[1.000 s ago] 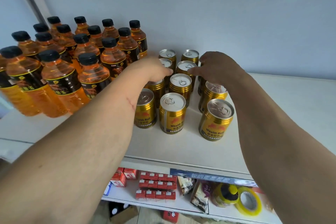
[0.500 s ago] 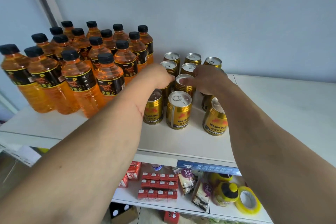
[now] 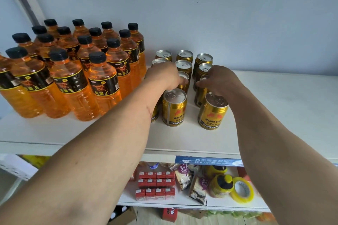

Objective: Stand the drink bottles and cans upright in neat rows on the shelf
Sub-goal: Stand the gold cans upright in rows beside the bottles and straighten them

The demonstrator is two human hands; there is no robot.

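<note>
Several orange drink bottles (image 3: pixel 102 82) with black caps stand upright in rows on the left of the white shelf (image 3: pixel 274 106). To their right, gold cans stand upright in three columns; the front middle can (image 3: pixel 174 109) and the front right can (image 3: pixel 212 113) are nearest me. My left hand (image 3: pixel 164 76) reaches over the left column, its fingers curled against a middle-column can (image 3: pixel 183 76) one row behind the front one. My right hand (image 3: pixel 217 80) curls its fingers over the top of a right-column can (image 3: pixel 200 97). My left forearm hides most of the front left can.
A grey wall closes the back of the shelf. The shelf's right half is bare white board. A blue label strip (image 3: pixel 206 160) runs along the front edge. The lower shelf holds red boxes (image 3: pixel 155 182), snack packets (image 3: pixel 197 186) and a yellow tape roll (image 3: pixel 242 190).
Both hands have drawn nearer, from the rear cans to those behind the front row. The back right cans have come into sight. My view has pulled back and shows more of the shelf.
</note>
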